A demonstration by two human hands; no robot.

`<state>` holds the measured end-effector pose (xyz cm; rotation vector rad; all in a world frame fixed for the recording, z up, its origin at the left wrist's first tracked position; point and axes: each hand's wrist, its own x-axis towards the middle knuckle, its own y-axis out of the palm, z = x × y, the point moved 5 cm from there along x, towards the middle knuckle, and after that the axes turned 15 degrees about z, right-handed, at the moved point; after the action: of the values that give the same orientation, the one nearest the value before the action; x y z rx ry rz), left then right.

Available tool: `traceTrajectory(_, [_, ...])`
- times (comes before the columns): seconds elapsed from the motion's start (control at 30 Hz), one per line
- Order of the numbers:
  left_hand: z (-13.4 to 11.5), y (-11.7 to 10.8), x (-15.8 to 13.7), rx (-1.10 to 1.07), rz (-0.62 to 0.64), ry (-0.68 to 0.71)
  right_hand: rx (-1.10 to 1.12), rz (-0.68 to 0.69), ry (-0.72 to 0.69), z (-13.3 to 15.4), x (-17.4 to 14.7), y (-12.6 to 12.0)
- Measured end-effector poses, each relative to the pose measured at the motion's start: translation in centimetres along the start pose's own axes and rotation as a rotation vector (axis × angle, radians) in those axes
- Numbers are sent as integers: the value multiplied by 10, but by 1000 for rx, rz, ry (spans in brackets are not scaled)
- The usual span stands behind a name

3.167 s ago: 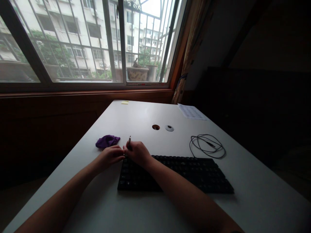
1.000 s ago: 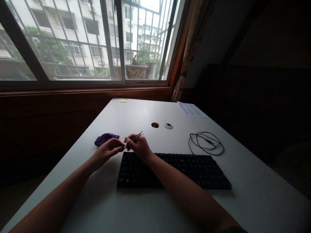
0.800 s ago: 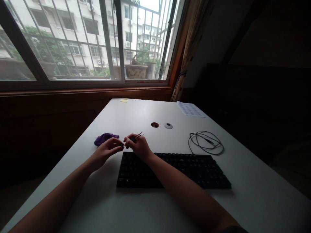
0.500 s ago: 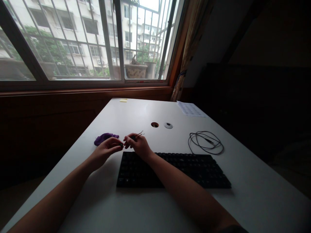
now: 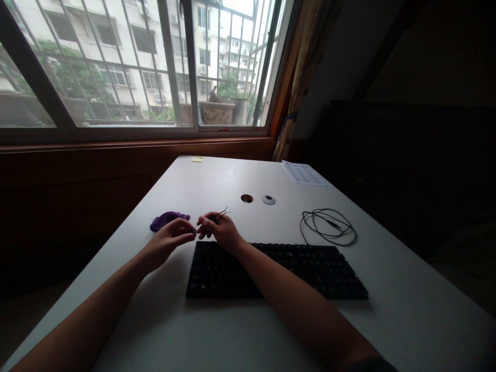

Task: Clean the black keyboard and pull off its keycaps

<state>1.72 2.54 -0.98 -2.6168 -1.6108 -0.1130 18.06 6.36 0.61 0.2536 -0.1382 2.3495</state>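
My left hand (image 5: 170, 237) pinches a small dark piece (image 5: 192, 231), by its size a keycap, between thumb and fingertips above the desk. Close against it, my right hand (image 5: 220, 227) is closed around the dark handle of a wire keycap puller (image 5: 225, 211). Two thin bent wires stick out past the right hand on the far side, while a thin pale end points toward the left fingertips. Whether that end touches the piece I cannot tell. Beneath the right wrist lies a black keyboard (image 5: 298, 268), partly covered by the forearm.
A crumpled purple cloth (image 5: 163, 221) lies beyond my left hand. The keyboard's coiled cable (image 5: 328, 227) is at the right. Farther back are a cable hole (image 5: 247, 198), its round cover (image 5: 268, 199), printed paper (image 5: 305, 173) and a yellow note (image 5: 197, 159).
The small piece in my left fingertips has turned slightly. Both hands otherwise stay in nearly the same place, and the keyboard has not moved.
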Motion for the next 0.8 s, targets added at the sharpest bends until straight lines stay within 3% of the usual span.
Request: traceTrajectory(0.8, [-12,10,-2,87,-57,67,156,-29,-7,0,3,-5])
